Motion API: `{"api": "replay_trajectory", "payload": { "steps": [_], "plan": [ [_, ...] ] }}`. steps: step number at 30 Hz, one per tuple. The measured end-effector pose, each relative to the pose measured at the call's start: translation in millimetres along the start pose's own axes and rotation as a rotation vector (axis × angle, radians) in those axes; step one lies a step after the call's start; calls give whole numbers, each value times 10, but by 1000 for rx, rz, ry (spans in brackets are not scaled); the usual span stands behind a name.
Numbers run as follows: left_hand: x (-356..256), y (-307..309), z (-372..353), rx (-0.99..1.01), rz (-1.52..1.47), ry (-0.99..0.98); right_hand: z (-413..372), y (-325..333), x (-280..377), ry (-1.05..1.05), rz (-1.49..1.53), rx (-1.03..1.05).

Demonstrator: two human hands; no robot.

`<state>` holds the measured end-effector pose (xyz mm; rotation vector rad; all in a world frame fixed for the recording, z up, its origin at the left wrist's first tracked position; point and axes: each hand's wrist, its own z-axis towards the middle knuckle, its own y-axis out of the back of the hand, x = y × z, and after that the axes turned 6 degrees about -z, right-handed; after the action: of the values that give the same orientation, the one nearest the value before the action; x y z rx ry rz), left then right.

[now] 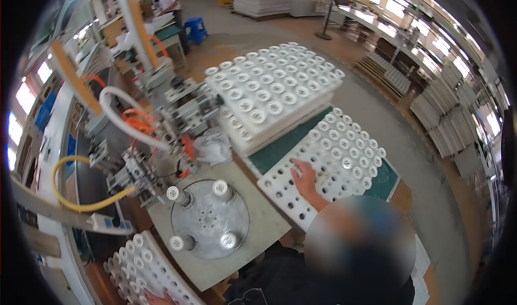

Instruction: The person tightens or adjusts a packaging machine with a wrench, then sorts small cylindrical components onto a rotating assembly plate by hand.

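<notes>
My right hand (305, 178) is over the white perforated tray (277, 182) on the right, among its bare holes. Its fingers look apart, and I see nothing in them. Rows of cylindrical parts with white round tops (345, 143) stand in the tray's far half. At the bottom left edge, my left hand (158, 298) is partly cut off by the frame. Its visible fingers are spread beside capped parts (139, 263) in another perforated tray (171, 275). Between the hands, a round metal turntable (210, 239) carries several upright capped parts (220, 188) near its rim.
Stacked trays (280, 123) topped with capped parts stand behind the right tray. A machine (196, 111) with clamps and hoses (91, 205) rises left of the turntable. A clear plastic bag (214, 145) lies beside it. Another person (169, 1) stands far back near a blue stool (195, 29).
</notes>
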<state>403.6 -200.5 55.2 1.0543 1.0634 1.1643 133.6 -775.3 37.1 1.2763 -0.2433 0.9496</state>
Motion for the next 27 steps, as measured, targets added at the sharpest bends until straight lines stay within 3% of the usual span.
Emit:
{"api": "replay_trajectory", "payload": {
  "steps": [1, 3, 5, 6, 7, 8, 9, 10, 12, 13, 15, 19, 22, 25, 27],
  "plan": [
    [-150, -104, 11, 1, -6, -18, 227, 66, -235, -8, -120, -60],
    [-364, -353, -19, -9, -452, -411, 628, 251, -561, -33, -377, -149],
    [-1370, 16, -226, 404, -965, -118, 912, 371, -821, -72, -602, -119],
    [-1837, 163, -326, 450, -929, -243, 1030, 393, -940, -85, -681, -49],
    [-2283, 304, -370, 687, -880, -218, 1102, 394, -1033, -97, -694, -5],
    [-2574, 224, -450, 696, -884, -375, 1166, 367, -1085, -98, -703, 44],
    [-2844, 102, -513, 586, -891, -552, 1202, 347, -1066, -119, -672, 110],
    [-3163, 236, -576, 443, -713, -663, 1226, 230, -1226, -24, -636, 70],
    [-3563, 175, -622, 494, -653, -694, 1253, 218, -1154, 61, -607, 66],
    [-3602, 51, -603, 485, -652, -662, 1309, 215, -1230, 88, -598, 81],
    [-3603, -134, -540, 792, -469, -676, 1393, 149, -1337, 73, -650, 131],
    [-3288, 281, -553, 551, -738, -706, 1336, 427, -747, 68, -636, 244],
    [-2900, 125, -589, 486, -683, -608, 803, 236, -264, 250, -123, 267],
    [-2759, 210, -584, 655, -611, -535, 47, -129, 588, 342, 37, 635],
    [-2729, 259, -577, 623, -633, -504, -324, -354, 997, 453, 66, 663]
  ]
}}
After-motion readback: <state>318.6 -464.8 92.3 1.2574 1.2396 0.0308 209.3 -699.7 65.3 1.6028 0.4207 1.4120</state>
